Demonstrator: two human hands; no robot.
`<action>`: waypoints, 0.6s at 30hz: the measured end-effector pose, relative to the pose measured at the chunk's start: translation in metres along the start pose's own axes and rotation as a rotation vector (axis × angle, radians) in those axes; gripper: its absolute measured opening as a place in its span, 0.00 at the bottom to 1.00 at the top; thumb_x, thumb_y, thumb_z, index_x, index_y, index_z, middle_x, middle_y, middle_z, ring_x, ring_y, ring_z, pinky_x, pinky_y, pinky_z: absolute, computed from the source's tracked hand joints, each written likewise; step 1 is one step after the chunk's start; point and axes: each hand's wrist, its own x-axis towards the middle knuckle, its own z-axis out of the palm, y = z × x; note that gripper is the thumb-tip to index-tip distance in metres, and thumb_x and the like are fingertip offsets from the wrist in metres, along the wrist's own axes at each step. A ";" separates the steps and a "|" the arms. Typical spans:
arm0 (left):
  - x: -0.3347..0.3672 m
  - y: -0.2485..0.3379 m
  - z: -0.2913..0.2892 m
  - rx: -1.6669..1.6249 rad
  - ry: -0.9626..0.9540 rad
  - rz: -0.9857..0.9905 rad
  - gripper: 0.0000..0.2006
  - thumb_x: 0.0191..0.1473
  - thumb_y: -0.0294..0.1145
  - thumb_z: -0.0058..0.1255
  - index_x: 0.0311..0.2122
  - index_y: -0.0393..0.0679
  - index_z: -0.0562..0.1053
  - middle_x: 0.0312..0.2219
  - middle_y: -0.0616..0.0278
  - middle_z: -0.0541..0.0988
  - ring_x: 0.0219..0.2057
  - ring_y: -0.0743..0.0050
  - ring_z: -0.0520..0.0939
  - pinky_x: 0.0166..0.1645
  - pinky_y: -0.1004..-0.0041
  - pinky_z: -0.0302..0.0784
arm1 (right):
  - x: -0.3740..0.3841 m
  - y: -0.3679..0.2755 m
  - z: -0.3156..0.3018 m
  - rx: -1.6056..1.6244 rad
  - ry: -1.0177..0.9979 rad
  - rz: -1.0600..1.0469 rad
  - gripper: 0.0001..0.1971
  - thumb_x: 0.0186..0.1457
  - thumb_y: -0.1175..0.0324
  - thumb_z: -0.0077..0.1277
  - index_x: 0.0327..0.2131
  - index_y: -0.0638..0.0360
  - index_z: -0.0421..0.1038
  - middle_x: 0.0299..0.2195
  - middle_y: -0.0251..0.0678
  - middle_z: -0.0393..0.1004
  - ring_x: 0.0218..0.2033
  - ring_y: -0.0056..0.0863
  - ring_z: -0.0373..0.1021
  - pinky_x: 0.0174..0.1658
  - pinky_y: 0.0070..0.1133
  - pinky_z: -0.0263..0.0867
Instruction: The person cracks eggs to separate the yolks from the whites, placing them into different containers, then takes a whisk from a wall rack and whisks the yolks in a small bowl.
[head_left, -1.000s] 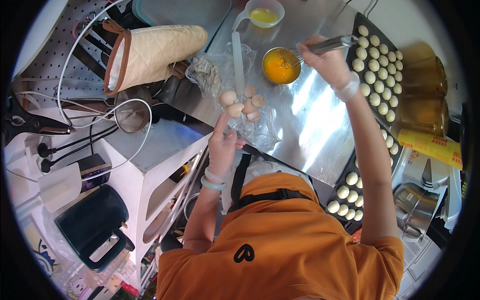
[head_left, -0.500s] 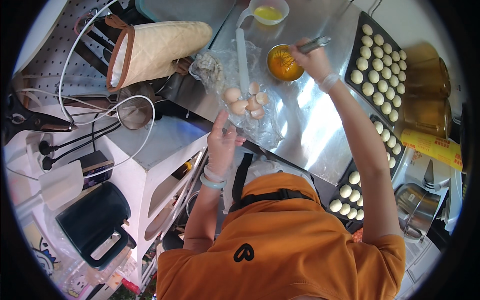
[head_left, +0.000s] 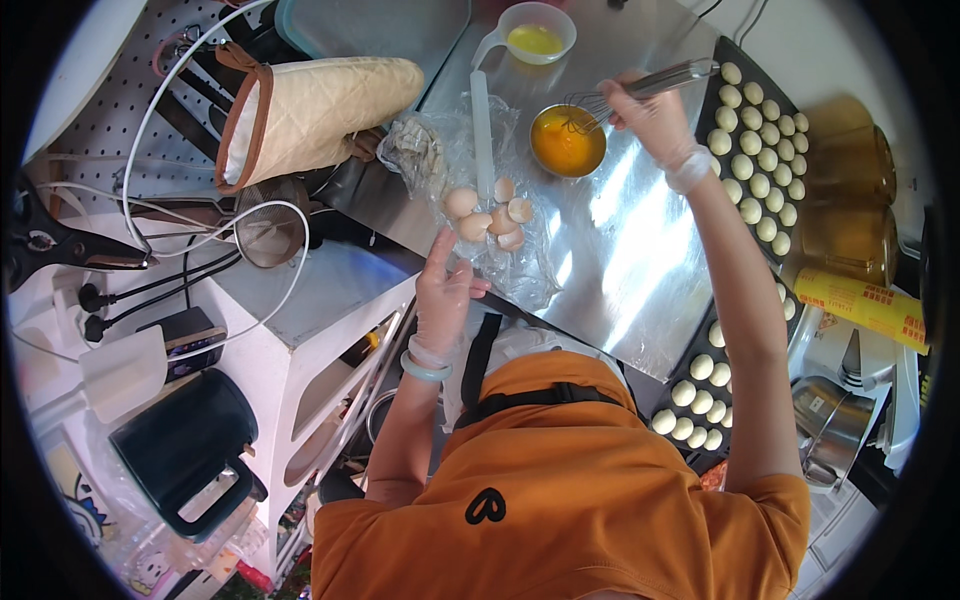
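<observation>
Gloved and raised over the right side of the bowl, my right hand (head_left: pixel 650 112) grips a wire whisk (head_left: pixel 676 76) by its metal handle. The whisk's wires tilt down at the rim of a small metal bowl (head_left: pixel 568 142) of orange-yellow beaten egg. My left hand (head_left: pixel 445 292), also in a clear glove, hangs with fingers apart at the table's near edge and holds nothing. Just beyond its fingertips lie several cracked eggshells (head_left: pixel 476 226) on a crumpled plastic sheet (head_left: pixel 530 272). A long pale strip-like handle or spatula (head_left: pixel 482 130) rests on that sheet.
Behind the bowl stands a clear measuring cup (head_left: pixel 540 32) with yellowish liquid. Dark trays (head_left: pixel 712 110) of pale dough balls line the right side. To the left are an oven mitt (head_left: pixel 320 110), a white shelf unit (head_left: pixel 300 350), cables and a dark pitcher (head_left: pixel 190 450).
My right hand has lifted and shifted right, bringing the whisk from inside the egg up to the bowl's rim. My left hand stays nearly in place.
</observation>
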 end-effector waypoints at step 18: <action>0.000 0.001 0.006 0.030 0.005 -0.036 0.26 0.59 0.23 0.40 0.63 0.38 0.54 0.57 0.50 0.64 0.26 0.75 0.81 0.30 0.81 0.77 | -0.038 0.024 0.009 -0.292 0.080 -0.153 0.08 0.53 0.69 0.53 0.30 0.66 0.73 0.26 0.41 0.70 0.26 0.34 0.69 0.33 0.25 0.65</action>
